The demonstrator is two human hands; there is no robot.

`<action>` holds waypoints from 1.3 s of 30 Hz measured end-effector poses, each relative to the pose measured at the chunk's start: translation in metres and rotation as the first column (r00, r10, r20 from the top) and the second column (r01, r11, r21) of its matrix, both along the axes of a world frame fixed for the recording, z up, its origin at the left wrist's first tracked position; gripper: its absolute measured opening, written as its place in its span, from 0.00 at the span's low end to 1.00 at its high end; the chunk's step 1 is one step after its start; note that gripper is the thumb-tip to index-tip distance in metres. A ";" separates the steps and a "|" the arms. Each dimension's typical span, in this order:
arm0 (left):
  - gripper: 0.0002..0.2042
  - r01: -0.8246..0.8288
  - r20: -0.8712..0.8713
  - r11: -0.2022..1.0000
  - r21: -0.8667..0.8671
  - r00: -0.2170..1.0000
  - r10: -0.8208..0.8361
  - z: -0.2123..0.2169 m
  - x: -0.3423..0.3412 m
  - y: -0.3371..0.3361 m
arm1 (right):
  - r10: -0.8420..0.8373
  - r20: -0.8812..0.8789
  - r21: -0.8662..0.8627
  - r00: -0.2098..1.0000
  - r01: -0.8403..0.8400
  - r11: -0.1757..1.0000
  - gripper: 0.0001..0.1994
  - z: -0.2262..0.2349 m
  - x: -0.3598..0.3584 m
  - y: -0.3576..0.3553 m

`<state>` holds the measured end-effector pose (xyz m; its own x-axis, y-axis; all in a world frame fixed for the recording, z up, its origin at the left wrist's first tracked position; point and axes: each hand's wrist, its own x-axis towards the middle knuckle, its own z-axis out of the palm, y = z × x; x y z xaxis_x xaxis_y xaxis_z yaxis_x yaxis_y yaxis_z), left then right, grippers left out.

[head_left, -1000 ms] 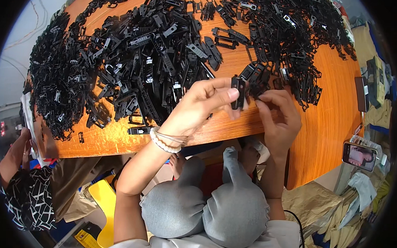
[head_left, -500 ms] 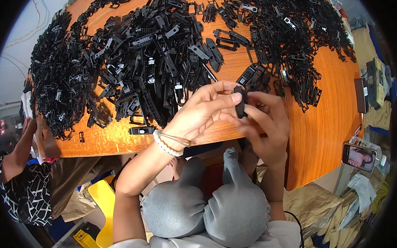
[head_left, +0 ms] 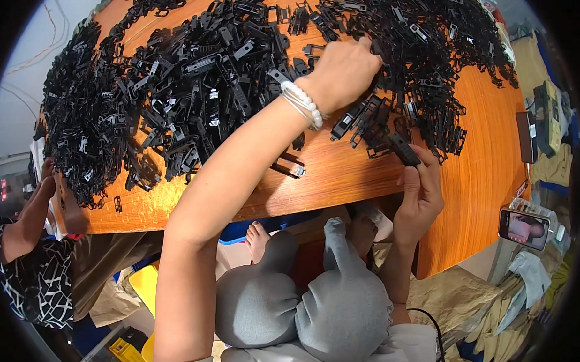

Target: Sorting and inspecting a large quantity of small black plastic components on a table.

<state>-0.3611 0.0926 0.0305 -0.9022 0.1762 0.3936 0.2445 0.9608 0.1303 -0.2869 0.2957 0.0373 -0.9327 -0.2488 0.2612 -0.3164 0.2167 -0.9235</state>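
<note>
My right hand [head_left: 421, 197] pinches a small black plastic part [head_left: 404, 150], long and narrow, between thumb and fingers just above the table's near edge. Reaching forward, my left hand [head_left: 346, 69] has its fingers curled down at the edge of a heap of black plastic frames [head_left: 405, 70] on the right. Its fingertips are turned away, so what they hold, if anything, is hidden. Below its wrist lie a few loose black frames [head_left: 362, 120]. A larger heap of black plastic parts [head_left: 204, 69] spreads to the left of this hand.
The wooden table [head_left: 481, 181] has a curved near edge in front of my knees. A phone on a stand [head_left: 524, 229] is beyond its right side. At the far left another person's arm [head_left: 30, 213] rests near the edge. A yellow stool [head_left: 144, 289] stands below.
My hands have parted. The left has moved forward to the right-hand heap; the right has moved right and keeps the small black part. A loose frame near the front edge now lies elsewhere.
</note>
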 end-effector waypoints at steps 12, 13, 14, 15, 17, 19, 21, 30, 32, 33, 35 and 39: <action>0.09 0.070 0.154 0.991 -0.112 0.987 -0.052 0.004 0.005 -0.027 | 0.007 0.147 -0.099 0.989 0.007 0.995 0.07 -0.004 0.002 0.003; 0.09 0.071 0.153 0.991 -0.110 0.987 -0.053 0.007 0.006 -0.027 | 0.007 0.146 -0.098 0.989 0.008 0.995 0.07 -0.005 0.002 0.003; 0.09 0.064 0.128 0.994 -0.088 0.990 -0.052 0.011 0.010 -0.029 | -0.020 0.140 -0.136 0.990 0.039 0.990 0.07 -0.006 0.000 0.002; 0.09 0.060 0.104 0.996 -0.064 0.993 -0.054 0.017 0.014 -0.029 | -0.050 0.136 -0.173 0.989 0.074 0.982 0.07 -0.007 0.000 0.003; 0.10 0.087 0.068 0.996 -0.020 0.994 -0.085 0.025 0.025 -0.032 | -0.067 0.155 -0.141 0.986 0.089 0.986 0.08 -0.009 -0.004 0.007; 0.16 0.075 0.143 0.996 0.045 0.986 -0.081 0.029 0.034 -0.033 | -0.070 0.172 -0.120 0.983 0.092 0.988 0.08 -0.011 -0.005 0.005; 0.19 0.067 0.173 0.996 0.052 0.982 -0.075 0.024 0.033 -0.033 | -0.037 0.196 -0.151 0.980 0.068 0.986 0.08 -0.013 -0.005 0.001; 0.15 0.010 0.299 0.999 -0.049 0.954 0.005 0.009 0.000 -0.034 | 0.059 0.263 -0.208 0.963 -0.003 0.978 0.09 -0.008 0.003 -0.008; 0.12 0.078 0.131 0.996 -0.047 0.989 -0.072 0.008 0.001 -0.036 | 0.041 0.248 -0.205 0.968 0.011 0.979 0.09 -0.009 0.002 -0.008; 0.12 0.082 0.132 0.996 -0.046 0.988 -0.075 0.009 0.003 -0.037 | 0.022 0.234 -0.200 0.972 0.026 0.979 0.09 -0.010 0.002 -0.007; 0.10 0.128 -0.140 0.991 0.044 0.983 -0.121 0.012 0.012 -0.039 | 0.004 0.216 -0.201 0.976 0.040 0.979 0.09 -0.011 -0.001 -0.006; 0.09 -0.088 0.206 0.904 0.418 0.979 0.000 0.048 0.052 -0.026 | 0.016 0.288 -0.329 0.957 0.083 0.941 0.08 -0.007 -0.007 -0.008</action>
